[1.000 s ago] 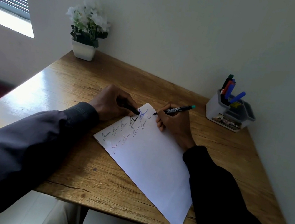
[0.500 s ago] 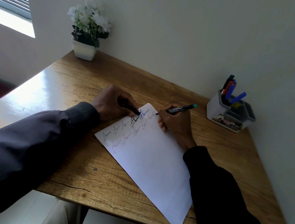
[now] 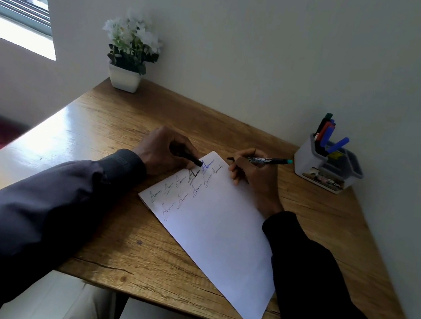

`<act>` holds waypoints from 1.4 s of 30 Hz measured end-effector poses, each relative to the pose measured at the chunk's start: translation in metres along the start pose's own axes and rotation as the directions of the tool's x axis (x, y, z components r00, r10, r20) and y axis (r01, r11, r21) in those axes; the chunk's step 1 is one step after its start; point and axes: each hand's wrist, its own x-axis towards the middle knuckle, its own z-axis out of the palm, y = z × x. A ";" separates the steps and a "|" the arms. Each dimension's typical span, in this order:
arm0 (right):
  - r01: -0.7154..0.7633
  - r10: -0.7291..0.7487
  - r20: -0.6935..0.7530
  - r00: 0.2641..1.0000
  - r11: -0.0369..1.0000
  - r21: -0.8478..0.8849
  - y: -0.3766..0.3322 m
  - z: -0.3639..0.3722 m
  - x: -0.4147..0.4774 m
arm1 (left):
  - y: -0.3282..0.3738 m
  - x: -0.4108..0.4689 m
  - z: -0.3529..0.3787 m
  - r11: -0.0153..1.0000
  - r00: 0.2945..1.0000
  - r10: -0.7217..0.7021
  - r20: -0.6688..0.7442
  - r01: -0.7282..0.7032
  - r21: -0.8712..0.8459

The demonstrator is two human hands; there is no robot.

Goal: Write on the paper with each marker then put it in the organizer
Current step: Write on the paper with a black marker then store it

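Note:
A white sheet of paper [image 3: 219, 233] lies slanted on the wooden desk [image 3: 114, 227], with two rows of scribbles in several colours near its top edge. My right hand [image 3: 253, 177] grips a black marker with a teal end [image 3: 265, 160]; its tip hangs just past the paper's top corner, off the sheet. My left hand [image 3: 163, 148] rests at the paper's top left and pinches a black marker cap [image 3: 190, 158]. The grey and white organizer [image 3: 325, 164] stands at the back right, with several markers upright in its rear cup.
A white pot of white flowers [image 3: 128, 62] stands at the desk's back left corner. The wall runs along the back and right sides of the desk. A window is at the upper left. My knees show below the desk's front edge.
My right hand has shifted right and up along the top row, and the marker tip has come off the paper's corner. My left hand has kept still.

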 end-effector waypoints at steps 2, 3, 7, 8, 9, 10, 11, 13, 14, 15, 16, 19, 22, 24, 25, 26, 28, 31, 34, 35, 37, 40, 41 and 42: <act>0.001 -0.003 0.055 0.998 1.000 0.031 -0.003 -0.003 -0.001 | 0.002 -0.001 0.000 1.000 1.000 0.014 0.003 -0.014 0.014; 0.002 -0.006 0.084 0.996 0.999 0.047 -0.005 -0.004 -0.002 | 0.002 -0.002 -0.001 1.000 1.000 0.014 0.001 -0.014 0.015; 0.001 -0.028 0.201 0.979 0.991 0.137 -0.013 -0.011 -0.011 | 0.008 -0.005 -0.001 0.999 0.999 -0.024 -0.046 0.023 -0.025; 0.008 -0.042 0.218 0.975 0.988 0.153 -0.016 -0.012 -0.013 | 0.009 -0.006 -0.001 0.998 0.997 -0.037 -0.063 0.034 -0.048; 0.019 -0.056 0.221 0.974 0.986 0.166 -0.019 -0.012 -0.015 | 0.009 -0.006 -0.001 0.996 0.996 -0.049 -0.077 0.044 -0.074; 0.029 -0.067 0.210 0.976 0.984 0.179 -0.021 -0.011 -0.017 | 0.010 -0.006 -0.001 0.994 0.994 -0.063 -0.087 0.055 -0.096; 0.033 -0.071 0.194 0.978 0.980 0.196 -0.023 -0.011 -0.018 | 0.010 -0.006 -0.001 0.991 0.992 -0.080 -0.096 0.069 -0.115; 0.037 -0.076 0.172 0.982 0.975 0.221 -0.025 -0.010 -0.020 | 0.009 -0.006 -0.001 0.983 0.986 -0.115 -0.118 0.096 -0.158; 0.046 -0.084 0.164 0.983 0.975 0.219 -0.025 -0.009 -0.021 | 0.010 -0.006 0.000 0.979 0.984 -0.125 -0.125 0.102 -0.177; 0.060 -0.095 0.161 0.982 0.976 0.210 -0.025 -0.007 -0.022 | 0.011 -0.006 0.000 0.977 0.984 -0.126 -0.130 0.100 -0.187; 0.073 -0.108 0.164 0.981 0.976 0.206 -0.025 -0.006 -0.023 | 0.011 -0.007 0.001 0.978 0.984 -0.121 -0.131 0.096 -0.186; 0.082 -0.134 0.204 0.970 0.966 0.246 -0.024 -0.002 -0.025 | 0.014 -0.009 0.003 0.981 0.990 -0.086 -0.115 0.064 -0.183; 0.069 -0.133 0.222 0.966 0.960 0.271 -0.024 -0.001 -0.025 | 0.018 -0.010 0.004 0.975 0.993 -0.066 -0.098 0.043 -0.220; 0.081 -0.140 0.214 0.967 0.961 0.264 -0.025 -0.001 -0.024 | 0.019 -0.011 0.004 0.973 0.993 -0.055 -0.101 0.030 -0.230; 0.087 -0.143 0.206 0.968 0.962 0.258 -0.025 0.000 -0.024 | 0.018 -0.011 0.004 0.972 0.993 -0.051 -0.109 0.025 -0.232; 0.091 -0.144 0.198 0.970 0.963 0.253 -0.024 0.000 -0.023 | 0.017 -0.010 0.004 0.972 0.992 -0.050 -0.116 0.021 -0.236; 0.095 -0.144 0.189 0.971 0.964 0.248 -0.023 -0.001 -0.023 | 0.017 -0.010 0.005 0.971 0.992 -0.045 -0.119 0.016 -0.240; 0.107 -0.153 0.195 0.969 0.967 0.231 -0.021 -0.002 -0.023 | 0.018 -0.009 0.005 0.972 0.992 -0.033 -0.120 0.004 -0.234; 0.112 -0.156 0.192 0.969 0.968 0.225 -0.022 -0.002 -0.023 | 0.018 -0.009 0.004 0.975 0.992 -0.029 -0.122 0.001 -0.222; 0.113 -0.158 0.192 0.969 0.968 0.225 -0.022 -0.002 -0.023 | 0.018 -0.009 0.004 0.976 0.992 -0.028 -0.123 0.000 -0.220; 0.116 -0.160 0.195 0.968 0.968 0.221 -0.023 -0.001 -0.024 | 0.018 -0.009 0.003 0.977 0.992 -0.027 -0.120 0.000 -0.212; 0.124 -0.163 0.209 0.964 0.974 0.190 -0.022 -0.001 -0.024 | 0.020 -0.010 0.003 0.980 0.994 -0.018 -0.105 -0.003 -0.197; 0.125 -0.160 0.215 0.963 0.978 0.168 -0.023 -0.001 -0.024 | 0.021 -0.010 0.004 0.981 0.995 -0.013 -0.099 -0.007 -0.193; 0.127 -0.155 0.219 0.963 0.982 0.138 -0.023 0.000 -0.024 | 0.021 -0.010 0.003 0.982 0.996 -0.009 -0.094 -0.009 -0.190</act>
